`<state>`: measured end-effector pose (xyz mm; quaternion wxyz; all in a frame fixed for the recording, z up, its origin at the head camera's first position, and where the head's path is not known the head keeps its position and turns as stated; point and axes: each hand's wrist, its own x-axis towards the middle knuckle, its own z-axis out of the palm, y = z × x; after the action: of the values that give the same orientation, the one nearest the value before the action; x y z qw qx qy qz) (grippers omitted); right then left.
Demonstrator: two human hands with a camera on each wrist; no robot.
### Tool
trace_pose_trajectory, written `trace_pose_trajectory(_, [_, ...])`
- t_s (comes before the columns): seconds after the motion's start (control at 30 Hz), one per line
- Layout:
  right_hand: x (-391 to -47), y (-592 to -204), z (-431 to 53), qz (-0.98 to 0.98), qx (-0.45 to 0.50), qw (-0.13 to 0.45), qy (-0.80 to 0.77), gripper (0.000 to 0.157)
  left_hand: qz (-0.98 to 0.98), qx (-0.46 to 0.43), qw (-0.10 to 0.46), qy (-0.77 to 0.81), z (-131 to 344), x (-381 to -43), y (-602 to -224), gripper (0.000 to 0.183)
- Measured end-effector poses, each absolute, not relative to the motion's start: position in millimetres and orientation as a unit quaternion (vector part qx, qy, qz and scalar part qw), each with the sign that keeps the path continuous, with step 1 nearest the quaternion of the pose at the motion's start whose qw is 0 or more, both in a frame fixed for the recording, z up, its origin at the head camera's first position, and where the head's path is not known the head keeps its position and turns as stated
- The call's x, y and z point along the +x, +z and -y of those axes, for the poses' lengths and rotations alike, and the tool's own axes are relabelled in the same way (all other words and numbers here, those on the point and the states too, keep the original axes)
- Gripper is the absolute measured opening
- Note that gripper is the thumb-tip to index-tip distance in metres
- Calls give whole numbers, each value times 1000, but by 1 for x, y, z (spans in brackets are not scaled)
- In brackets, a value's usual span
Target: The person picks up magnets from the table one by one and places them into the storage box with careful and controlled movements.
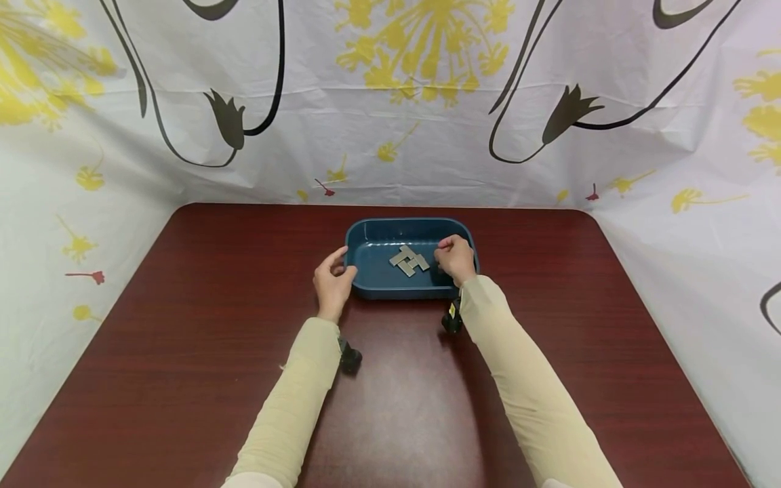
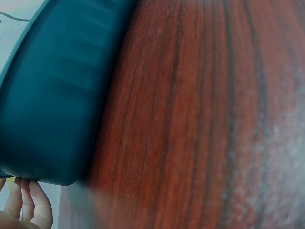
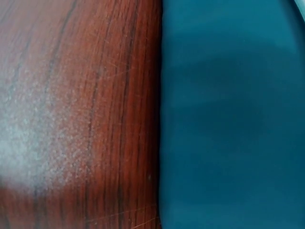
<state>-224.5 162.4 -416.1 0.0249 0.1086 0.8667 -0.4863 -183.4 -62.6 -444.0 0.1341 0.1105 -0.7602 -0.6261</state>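
Observation:
A blue rectangular tray (image 1: 403, 294) stands toward the back of the table. Several small flat grey rectangular pieces (image 1: 407, 268) lie in a loose, overlapping cluster on its floor. My left hand (image 1: 332, 285) is at the tray's left end, thumb and forefinger spread. In the left wrist view its fingertips (image 2: 42, 202) rest against the end wall of the tray. My right hand (image 1: 456, 259) is inside the tray's right part, fingers bent together beside the grey pieces. I cannot tell whether it pinches a piece. The right wrist view shows only the tray's outer wall (image 3: 228, 119) and tabletop.
The dark red wood-grain table (image 1: 256, 373) extends around the tray. A white cloth (image 1: 396, 149) with yellow and brown plant prints hangs behind and at the sides. Small black cameras (image 1: 350, 357) are worn at both wrists, the right one close to the tray's front wall.

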Motion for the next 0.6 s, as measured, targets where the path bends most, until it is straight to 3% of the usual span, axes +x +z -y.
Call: trace_pose_trajectory(0.6, [-224,-419,-165,-862,46,-24,-505,15,759,119,120,-629,62,-183,-444,43])
